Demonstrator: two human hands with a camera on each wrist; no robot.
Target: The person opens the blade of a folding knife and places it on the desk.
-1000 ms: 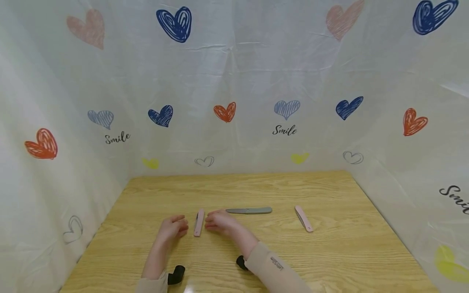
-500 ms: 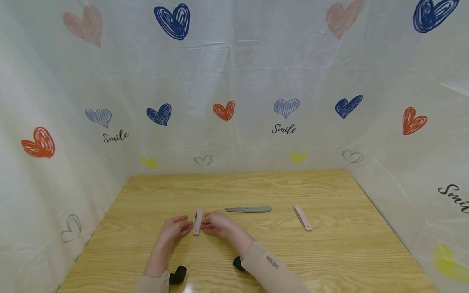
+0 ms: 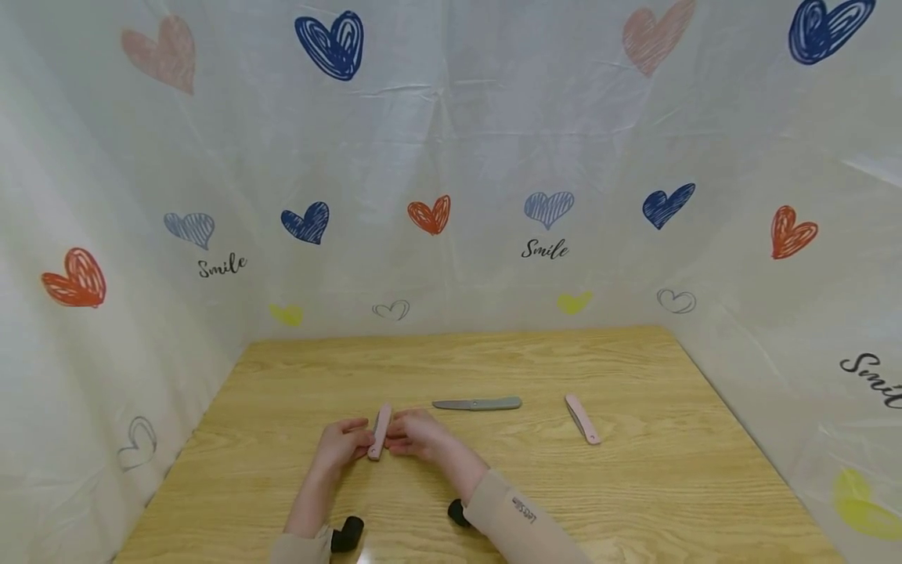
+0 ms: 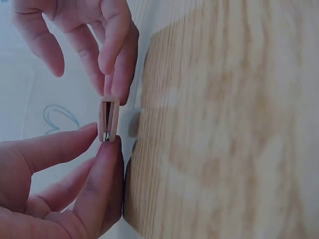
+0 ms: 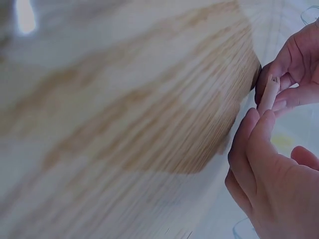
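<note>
Between the two hands a pink folding knife (image 3: 380,432) stands lengthwise, its metal blade tucked into the slot. My left hand (image 3: 342,443) pinches its near end from the left; in the left wrist view one finger lies at the upper side of the folding knife (image 4: 108,119) and another below. From the right, my right hand (image 3: 421,435) has thumb and fingertips at its other long edge. The right wrist view shows the folding knife (image 5: 269,93) bridging both sets of fingertips, close over the table (image 5: 149,109).
A green-handled knife (image 3: 479,404) lies behind the right hand, its blade pointing left. Farther right rests a second pink folding knife (image 3: 582,419). A white curtain (image 3: 451,149) with printed hearts surrounds the wooden table's back and sides.
Both hands have closed in on the pink folding knife from either side and now take hold of it. Its near end has shifted slightly toward the person. The other knives stay put.
</note>
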